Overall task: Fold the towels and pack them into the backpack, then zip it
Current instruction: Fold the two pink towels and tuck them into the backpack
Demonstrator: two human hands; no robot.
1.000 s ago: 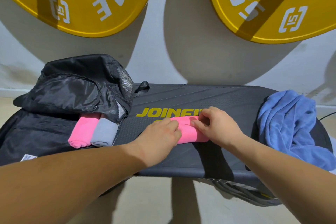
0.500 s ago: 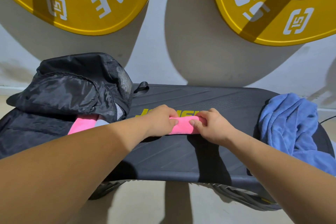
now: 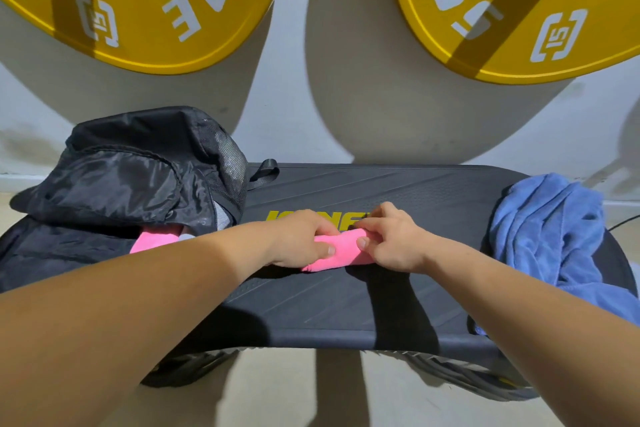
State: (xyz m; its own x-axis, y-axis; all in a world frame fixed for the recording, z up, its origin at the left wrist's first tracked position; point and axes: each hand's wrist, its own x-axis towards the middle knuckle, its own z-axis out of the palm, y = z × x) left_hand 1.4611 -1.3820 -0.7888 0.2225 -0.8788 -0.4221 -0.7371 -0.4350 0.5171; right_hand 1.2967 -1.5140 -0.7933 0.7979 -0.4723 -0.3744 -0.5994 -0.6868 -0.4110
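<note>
Pink towel (image 3: 342,251), bench (image 3: 311,308) centre (off edges)

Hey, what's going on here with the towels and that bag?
A person grips a rolled pink towel with the left hand and the right hand, holding it on the black platform. At the left, the black backpack lies open with another pink roll showing inside. A blue towel lies crumpled at the right end, not yet folded, and the bag is not zipped.
</note>
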